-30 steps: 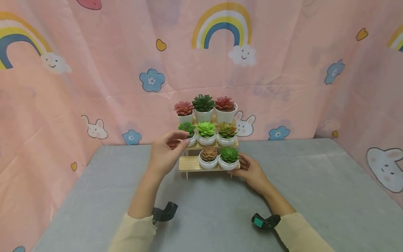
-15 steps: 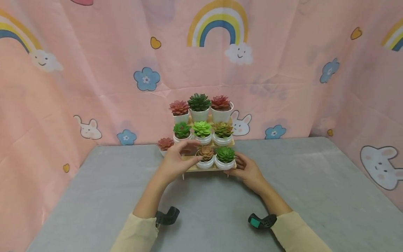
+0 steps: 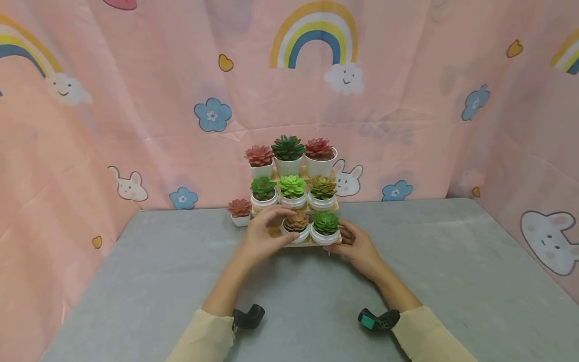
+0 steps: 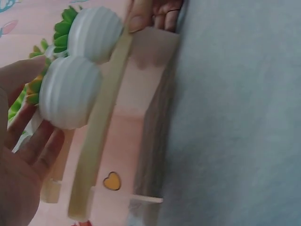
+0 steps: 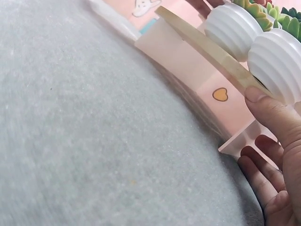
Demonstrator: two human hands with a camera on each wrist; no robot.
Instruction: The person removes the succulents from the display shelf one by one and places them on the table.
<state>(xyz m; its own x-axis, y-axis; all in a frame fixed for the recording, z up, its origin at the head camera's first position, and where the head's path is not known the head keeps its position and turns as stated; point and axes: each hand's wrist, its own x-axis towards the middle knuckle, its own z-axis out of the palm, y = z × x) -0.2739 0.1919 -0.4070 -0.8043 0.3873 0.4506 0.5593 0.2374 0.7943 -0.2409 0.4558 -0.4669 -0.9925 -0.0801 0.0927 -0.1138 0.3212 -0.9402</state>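
Observation:
In the head view, my left hand [image 3: 262, 240] reaches round a brownish potted succulent [image 3: 296, 222] on the front step of a tiered wooden plant stand [image 4: 99, 129]. The left wrist view has the thumb by its leaves and fingers against its ribbed white pot [image 4: 70, 92]. My right hand [image 3: 359, 250] holds the stand's front right end. Its thumb [image 5: 270, 110] presses the board's edge, with fingers curled by the clear support leg [image 5: 240, 139]. Beside that hand sits a green potted succulent [image 3: 325, 223], right next to the brownish one.
Several succulents in white pots fill the middle and top steps, including a bright green one [image 3: 291, 187] and a dark green one [image 3: 288, 149]. A red succulent in a square pot [image 3: 240, 211] stands on the grey table [image 3: 181, 281], left of the stand. A pink curtain [image 3: 398, 100] hangs behind.
My left hand has moved down and right, from beside the middle step to the brownish succulent on the front step, uncovering the red succulent. My right hand stays at the stand's end.

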